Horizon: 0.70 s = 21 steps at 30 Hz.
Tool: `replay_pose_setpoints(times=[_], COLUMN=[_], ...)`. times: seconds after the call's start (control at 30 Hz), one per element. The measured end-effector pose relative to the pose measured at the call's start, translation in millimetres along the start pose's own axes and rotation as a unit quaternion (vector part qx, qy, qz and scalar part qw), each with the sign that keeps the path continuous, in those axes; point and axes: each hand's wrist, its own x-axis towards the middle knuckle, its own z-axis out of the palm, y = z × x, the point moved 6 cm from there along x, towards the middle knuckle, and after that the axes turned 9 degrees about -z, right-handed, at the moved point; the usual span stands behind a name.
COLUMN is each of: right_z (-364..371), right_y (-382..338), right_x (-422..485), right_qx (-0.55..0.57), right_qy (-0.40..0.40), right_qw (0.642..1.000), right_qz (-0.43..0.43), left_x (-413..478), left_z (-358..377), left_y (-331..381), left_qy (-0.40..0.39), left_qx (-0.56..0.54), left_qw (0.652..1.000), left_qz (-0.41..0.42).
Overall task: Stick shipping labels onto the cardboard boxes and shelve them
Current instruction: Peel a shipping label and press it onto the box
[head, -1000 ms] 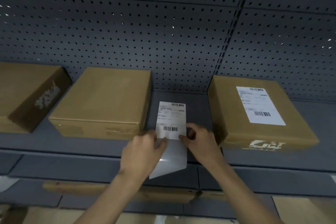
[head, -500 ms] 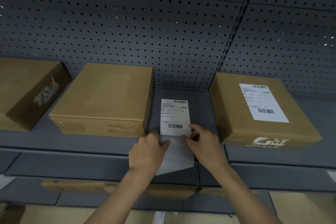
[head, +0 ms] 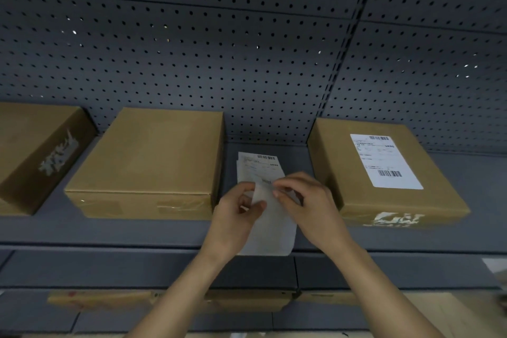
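A white shipping label [head: 259, 166] with barcodes is held over the grey shelf [head: 109, 230], in the gap between two cardboard boxes. My left hand [head: 236, 217] pinches its glossy backing sheet [head: 270, 236], which hangs down toward the shelf edge. My right hand [head: 310, 208] pinches the label's lower edge, peeling it from the backing. The unlabelled box [head: 148, 156] lies flat just left of my hands. The box on the right [head: 381, 173] carries a stuck label [head: 384, 160] on its top.
A third cardboard box [head: 33, 151] with torn white residue sits at the far left. A grey perforated back panel [head: 219, 49] rises behind the shelf. More cardboard [head: 109, 299] shows on the lower level below the shelf edge.
My hands have risen a little and the label has separated further from its backing, which now hangs longer below my fingers. The boxes have not moved.
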Motion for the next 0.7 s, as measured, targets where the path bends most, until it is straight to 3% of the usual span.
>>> replay_pose_setpoints(times=[0.27,0.7], right_z=[0,-2], right_y=[-7,-7], right_x=[4,4], right_qx=[0.029,0.027], right_qy=[0.003,0.001], right_qw=[0.999,0.999], right_qz=[-0.024,-0.028], left_x=[-7,-9], left_z=[5,3], left_y=[24,32], left_qy=[-0.001,-0.018], left_qx=[0.072,0.108], left_qw=[0.992,0.985], left_qz=[0.103,0.136])
